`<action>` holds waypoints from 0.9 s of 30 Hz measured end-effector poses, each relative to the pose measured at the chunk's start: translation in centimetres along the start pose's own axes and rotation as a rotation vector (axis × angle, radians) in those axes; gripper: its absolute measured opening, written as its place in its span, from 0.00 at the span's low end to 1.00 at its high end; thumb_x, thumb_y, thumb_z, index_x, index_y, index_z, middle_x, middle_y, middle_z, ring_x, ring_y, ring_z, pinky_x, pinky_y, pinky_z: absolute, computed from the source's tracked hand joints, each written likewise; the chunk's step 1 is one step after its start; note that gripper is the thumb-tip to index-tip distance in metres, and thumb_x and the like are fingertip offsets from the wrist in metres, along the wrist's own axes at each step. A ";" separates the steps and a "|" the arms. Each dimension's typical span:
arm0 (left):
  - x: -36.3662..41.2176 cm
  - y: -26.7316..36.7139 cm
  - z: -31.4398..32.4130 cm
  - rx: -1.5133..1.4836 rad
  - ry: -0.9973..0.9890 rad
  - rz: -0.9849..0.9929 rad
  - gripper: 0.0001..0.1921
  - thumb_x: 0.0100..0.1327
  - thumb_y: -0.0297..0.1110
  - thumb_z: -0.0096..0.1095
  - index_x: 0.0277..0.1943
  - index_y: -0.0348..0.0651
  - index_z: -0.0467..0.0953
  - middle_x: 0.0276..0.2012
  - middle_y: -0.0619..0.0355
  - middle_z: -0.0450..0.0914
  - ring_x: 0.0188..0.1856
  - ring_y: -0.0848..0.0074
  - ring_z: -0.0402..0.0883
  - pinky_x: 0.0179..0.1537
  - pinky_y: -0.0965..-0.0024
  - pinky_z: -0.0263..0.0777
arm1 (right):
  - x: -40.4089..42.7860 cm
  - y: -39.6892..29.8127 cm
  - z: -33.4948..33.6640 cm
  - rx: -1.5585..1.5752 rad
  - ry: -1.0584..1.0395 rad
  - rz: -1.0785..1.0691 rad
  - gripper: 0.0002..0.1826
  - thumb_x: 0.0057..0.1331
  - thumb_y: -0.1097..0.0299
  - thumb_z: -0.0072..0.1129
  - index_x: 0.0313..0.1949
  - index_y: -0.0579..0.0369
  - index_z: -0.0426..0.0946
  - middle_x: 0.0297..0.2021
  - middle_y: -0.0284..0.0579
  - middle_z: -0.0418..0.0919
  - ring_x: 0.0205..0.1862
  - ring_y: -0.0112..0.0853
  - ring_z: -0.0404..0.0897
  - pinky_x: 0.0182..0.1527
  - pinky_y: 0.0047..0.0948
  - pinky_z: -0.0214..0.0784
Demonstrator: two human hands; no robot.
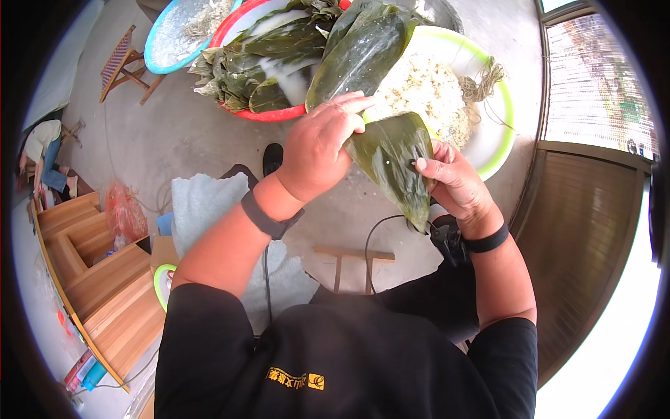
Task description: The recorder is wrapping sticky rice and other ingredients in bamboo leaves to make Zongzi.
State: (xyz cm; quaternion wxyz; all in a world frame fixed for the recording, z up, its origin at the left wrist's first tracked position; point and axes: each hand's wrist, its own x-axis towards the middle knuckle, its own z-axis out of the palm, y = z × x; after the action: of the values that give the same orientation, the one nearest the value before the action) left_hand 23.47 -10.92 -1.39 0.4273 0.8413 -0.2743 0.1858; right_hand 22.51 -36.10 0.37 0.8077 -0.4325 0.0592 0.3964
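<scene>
A broad green leaf, wet and shiny, is spread between my two hands, its narrow tip pointing down. My left hand has hold of its upper left edge. On the right edge, my right hand pinches it, thumb on the face and fingers behind. Just beyond my left hand, more large leaves lean over a red-rimmed basin, which holds bundled leaves and whitish liquid. A green-rimmed basin beyond my right hand contains pale, rice-like grain.
Thin string hangs over the green rim. A blue basin and folding stool stand far left. A light-blue towel covers my left leg. Wooden furniture lies left, with a person beyond. A dark cable crosses below my hands.
</scene>
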 end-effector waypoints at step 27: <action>-0.6 -0.5 0.8 -0.605 -0.435 -0.812 0.11 0.70 0.27 0.60 0.51 0.31 0.81 0.40 0.66 0.82 0.40 0.88 0.75 0.44 0.78 0.71 | 0.2 -1.7 1.4 -0.843 0.324 -0.255 0.10 0.71 0.75 0.54 0.49 0.65 0.78 0.32 0.38 0.82 0.36 0.20 0.79 0.40 0.25 0.73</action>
State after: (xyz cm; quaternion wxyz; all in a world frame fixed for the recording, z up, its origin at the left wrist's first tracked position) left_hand 23.37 -11.10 -2.52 0.6207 0.7382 -0.0508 -0.2593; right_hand 23.49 -35.47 2.31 0.5842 -0.7831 -0.0352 0.2105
